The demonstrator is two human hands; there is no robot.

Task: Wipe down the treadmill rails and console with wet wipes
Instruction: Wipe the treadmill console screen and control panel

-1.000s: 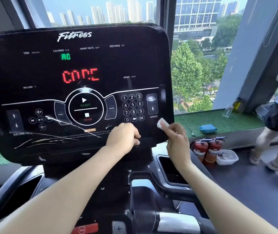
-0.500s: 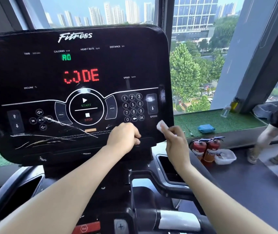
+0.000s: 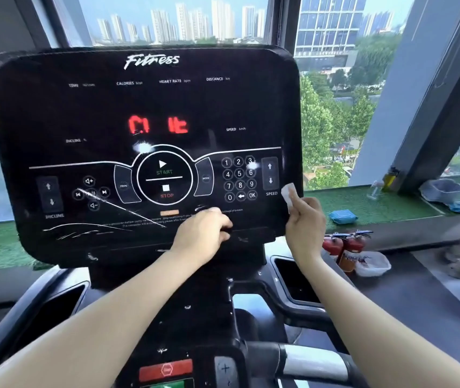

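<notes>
"Fitness" console (image 3: 150, 113), START/STOP keys; left hand (image 3: 203, 233) grips its lower edge, right hand (image 3: 305, 224) pinches 1 wet wipe (image 3: 289, 195); 2 fire extinguishers (image 3: 342, 250).

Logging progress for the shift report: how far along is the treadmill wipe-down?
Early to midway, at a guess. Done: nothing certain; white streaks and smears still mark the console lower left. In hand: the right hand pinches a folded wet wipe at the console's right edge beside the SPEED buttons, while the left hand grips the ledge under the panel. Left: the smeared panel face and the handrail below, which no hand touches now.
</notes>
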